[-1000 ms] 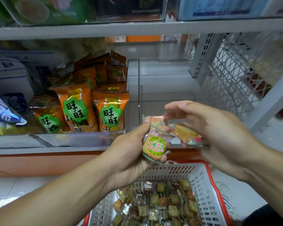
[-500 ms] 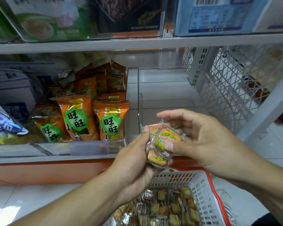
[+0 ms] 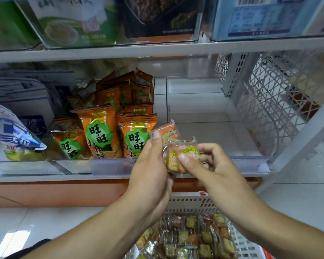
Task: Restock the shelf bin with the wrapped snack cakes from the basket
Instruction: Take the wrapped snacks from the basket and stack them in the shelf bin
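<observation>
My left hand (image 3: 151, 166) and my right hand (image 3: 210, 165) together grip a small stack of wrapped snack cakes (image 3: 178, 154) in clear wrappers, held upright just in front of the shelf edge. My right thumb presses the front cake's round green label. Behind the cakes lies an empty clear shelf bin (image 3: 247, 161). Below my arms sits the white basket (image 3: 191, 202) with a red rim, holding several more wrapped cakes (image 3: 191, 238).
Orange snack bags (image 3: 99, 135) fill the clear bin to the left. A blue and white bag (image 3: 6, 135) lies at far left. The upper shelf (image 3: 157, 50) carries boxed goods. A white lattice side panel (image 3: 269, 109) closes the shelf's right end.
The view has tilted up slightly. My right hand brought its cake against the ones in my left hand, and both hands now hold them stacked together closer to the shelf.
</observation>
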`<state>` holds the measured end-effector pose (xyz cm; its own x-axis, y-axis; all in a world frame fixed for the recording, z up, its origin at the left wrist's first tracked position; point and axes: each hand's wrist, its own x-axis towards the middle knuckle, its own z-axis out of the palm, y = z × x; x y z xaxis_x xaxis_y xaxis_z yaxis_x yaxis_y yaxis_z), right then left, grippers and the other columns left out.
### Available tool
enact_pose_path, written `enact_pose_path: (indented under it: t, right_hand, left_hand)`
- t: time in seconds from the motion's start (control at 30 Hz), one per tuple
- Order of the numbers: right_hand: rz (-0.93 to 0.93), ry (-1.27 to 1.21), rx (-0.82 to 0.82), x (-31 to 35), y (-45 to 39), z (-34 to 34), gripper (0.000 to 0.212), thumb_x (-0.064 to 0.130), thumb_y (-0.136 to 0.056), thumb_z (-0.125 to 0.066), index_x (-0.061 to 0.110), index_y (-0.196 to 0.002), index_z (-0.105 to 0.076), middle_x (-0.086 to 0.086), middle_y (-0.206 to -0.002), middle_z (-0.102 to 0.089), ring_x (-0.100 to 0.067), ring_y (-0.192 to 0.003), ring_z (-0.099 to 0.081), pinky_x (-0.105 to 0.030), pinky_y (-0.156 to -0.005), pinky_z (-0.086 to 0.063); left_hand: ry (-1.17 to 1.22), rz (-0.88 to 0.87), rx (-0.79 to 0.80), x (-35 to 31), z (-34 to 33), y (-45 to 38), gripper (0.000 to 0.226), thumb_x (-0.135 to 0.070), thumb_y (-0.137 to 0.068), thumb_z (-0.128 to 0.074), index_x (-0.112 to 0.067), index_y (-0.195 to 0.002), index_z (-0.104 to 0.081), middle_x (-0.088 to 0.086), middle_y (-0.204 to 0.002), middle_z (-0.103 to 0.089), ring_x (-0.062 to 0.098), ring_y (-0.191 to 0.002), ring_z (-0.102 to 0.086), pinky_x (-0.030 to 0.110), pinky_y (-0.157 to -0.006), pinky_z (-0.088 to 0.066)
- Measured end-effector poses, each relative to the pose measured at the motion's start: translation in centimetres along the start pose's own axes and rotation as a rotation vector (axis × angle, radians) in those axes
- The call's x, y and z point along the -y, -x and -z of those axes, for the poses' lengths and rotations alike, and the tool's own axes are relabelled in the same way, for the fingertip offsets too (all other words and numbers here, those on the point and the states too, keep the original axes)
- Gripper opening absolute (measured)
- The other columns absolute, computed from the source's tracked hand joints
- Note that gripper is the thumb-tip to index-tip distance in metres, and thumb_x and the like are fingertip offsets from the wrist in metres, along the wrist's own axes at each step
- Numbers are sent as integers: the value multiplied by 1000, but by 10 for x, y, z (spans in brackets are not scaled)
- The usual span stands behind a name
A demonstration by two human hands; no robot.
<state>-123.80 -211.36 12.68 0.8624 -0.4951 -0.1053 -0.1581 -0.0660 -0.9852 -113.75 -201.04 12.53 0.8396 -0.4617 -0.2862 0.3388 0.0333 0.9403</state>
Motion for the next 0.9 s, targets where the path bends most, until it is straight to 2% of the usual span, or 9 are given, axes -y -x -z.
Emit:
enact_pose_path:
  t: [0.1, 0.27, 0.37, 0.43, 0.53, 0.63, 0.7, 0.8, 0.9]
  right_hand:
    - [-27, -69, 184, -3, 5, -11, 44, 71, -84, -51, 56, -125, -57, 20, -114, -72, -5, -94, -73, -37, -86, -58]
    - [-86, -301, 220, -1, 4, -17, 24, 36, -97, -61, 48, -116, -69, 8, -108, -76, -9, -90, -73, -15, -72, -55]
    - [-83, -378, 238, 0, -1, -9, 27, 35, -87, -73, 33, -113, -70, -1, -114, -74, -15, -94, -73, -23, -73, -57]
    - [-81, -370, 280, 5, -7, 1, 44, 28, -78, -84, 24, -118, -66, -4, -118, -73, -23, -100, -74, -26, -73, -58]
    - [-51, -278, 338, 14, -18, 17, 65, 9, -64, -91, 12, -120, -58, -6, -120, -73, -25, -102, -73, -27, -74, -59]
    - [-13, -191, 357, 22, -28, 28, 72, 0, -59, -88, 19, -123, -60, -9, -120, -73, -26, -103, -73, -32, -79, -60]
    - [15, -120, 360, 27, -32, 35, 69, 2, -60, -88, 20, -121, -63, -11, -112, -75, -23, -94, -74, -31, -70, -60]
    - [51, -58, 162, 30, -51, 49, 69, 4, -59, -90, 10, -121, -62, -9, -107, -76, -21, -92, -75, -29, -69, -60]
    - [72, 180, -119, 25, -94, 56, 72, 6, -61, -94, 8, -123, -59, -10, -111, -74, -25, -103, -72, -38, -87, -59]
  left_hand:
    - [-7, -46, 32, -1, 0, -1, 41, -46, -107, -45, -18, -131, -62, 10, -123, -73, 29, -114, -70, 55, -100, -54]
    - [-74, -179, -22, -10, -6, 5, 38, -31, -107, -44, -5, -131, -59, 17, -121, -71, 33, -114, -68, 52, -102, -53]
    - [-101, -209, -42, -17, -7, 3, 38, -31, -108, -42, -6, -131, -58, 16, -121, -71, 32, -113, -69, 53, -102, -53]
    - [-120, -252, -32, -20, -6, 1, 38, -35, -108, -41, -10, -130, -59, 14, -122, -71, 32, -115, -67, 56, -104, -50]
    - [-119, -351, 15, -23, -10, -1, 27, -40, -107, -41, -24, -111, -63, 7, -114, -72, 26, -110, -68, 50, -102, -53]
    - [-102, -438, 44, -26, -17, -3, 20, -43, -102, -43, -32, -97, -59, -4, -100, -70, 13, -96, -67, 33, -87, -55]
    - [-87, -469, 22, -26, -19, -9, 21, -37, -108, -42, -29, -102, -61, 0, -101, -72, 16, -96, -70, 33, -84, -56]
    - [-82, -512, -10, -25, -17, -19, 25, -35, -109, -40, -27, -109, -63, -4, -101, -76, 14, -96, -73, 28, -80, -59]
    - [-167, -600, -4, -21, -18, -22, 26, -35, -109, -42, -28, -114, -66, -8, -104, -75, 12, -103, -71, 34, -90, -58]
